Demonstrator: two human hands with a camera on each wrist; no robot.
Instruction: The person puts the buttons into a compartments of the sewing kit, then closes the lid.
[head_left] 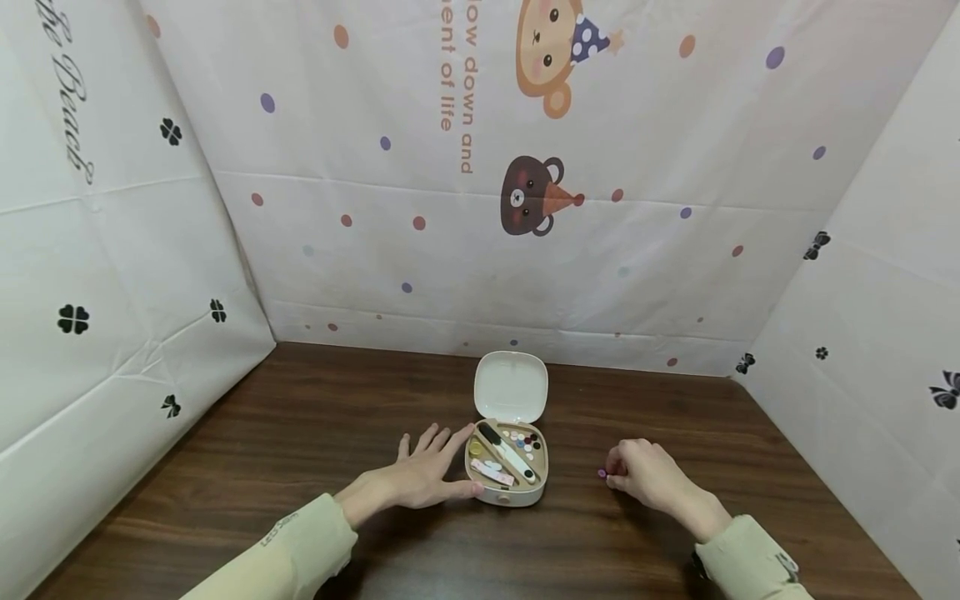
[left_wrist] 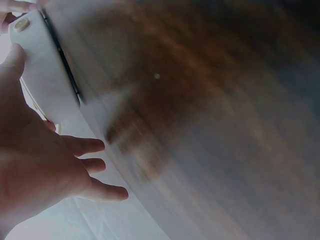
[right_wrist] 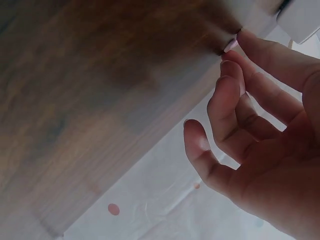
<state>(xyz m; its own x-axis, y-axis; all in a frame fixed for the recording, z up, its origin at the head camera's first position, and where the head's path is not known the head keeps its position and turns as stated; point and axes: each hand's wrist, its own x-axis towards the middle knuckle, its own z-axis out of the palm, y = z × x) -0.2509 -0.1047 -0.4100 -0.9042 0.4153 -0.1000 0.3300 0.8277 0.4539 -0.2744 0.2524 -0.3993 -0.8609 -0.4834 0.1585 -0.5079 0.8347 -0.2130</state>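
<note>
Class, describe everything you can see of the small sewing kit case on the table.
The sewing kit case is a small, rounded, cream case that looks like plastic, lying open on the brown wooden table. Its lid is tipped back and away from the person. The tray holds coloured buttons, a long white tool with a dark end and a small pink item. The left hand rests against its left side, fingers spread; the right hand is apart from it.
</note>
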